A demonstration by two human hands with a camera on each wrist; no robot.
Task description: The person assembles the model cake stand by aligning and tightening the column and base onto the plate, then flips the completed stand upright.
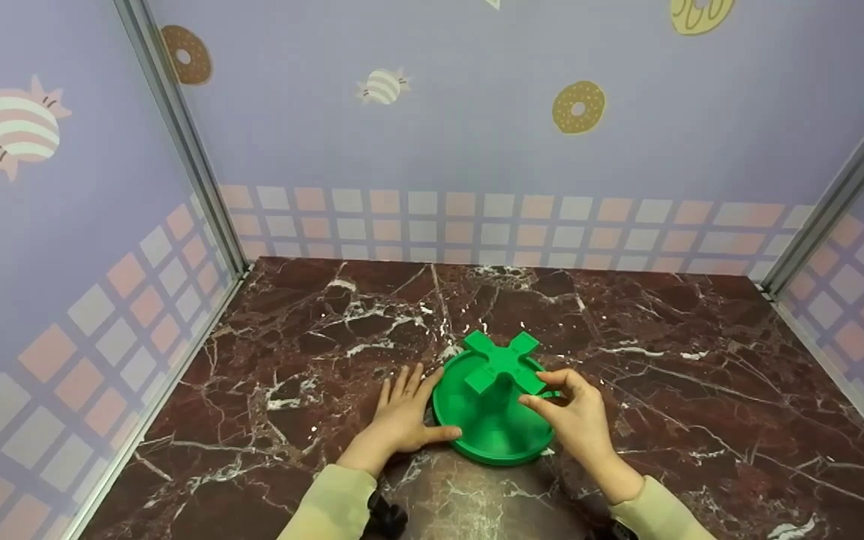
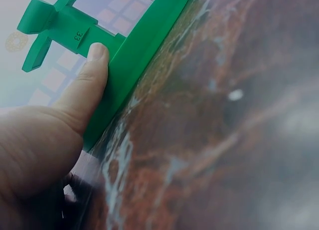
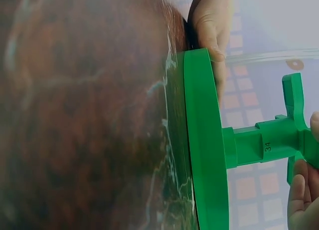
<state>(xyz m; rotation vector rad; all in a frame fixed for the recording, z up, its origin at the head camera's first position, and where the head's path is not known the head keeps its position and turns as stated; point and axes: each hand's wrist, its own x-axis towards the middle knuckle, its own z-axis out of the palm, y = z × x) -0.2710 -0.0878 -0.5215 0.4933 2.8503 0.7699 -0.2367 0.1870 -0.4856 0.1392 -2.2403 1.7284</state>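
Note:
A round green dish [image 1: 493, 456] with a raised rim sits on the marbled surface. From its middle rises a green post [image 3: 249, 145], marked 34 in the right wrist view. On top of the post is a green cross-shaped piece [image 1: 503, 360] with flat arms. My left hand [image 1: 402, 416] rests at the dish's left side, fingers straight along the outside and thumb [image 2: 92, 75] over the rim. With thumb and forefinger, my right hand [image 1: 580, 412] pinches the cross's near right arm. Part of a thin green loop shows behind the right fingers.
The dark red marbled tabletop [image 1: 312, 367] stretches around the dish, with small white flecks beyond it. Purple panels [image 1: 432, 135] printed with sweets and tiles enclose it at the back and sides. Metal posts [image 1: 199, 165] stand at the back corners.

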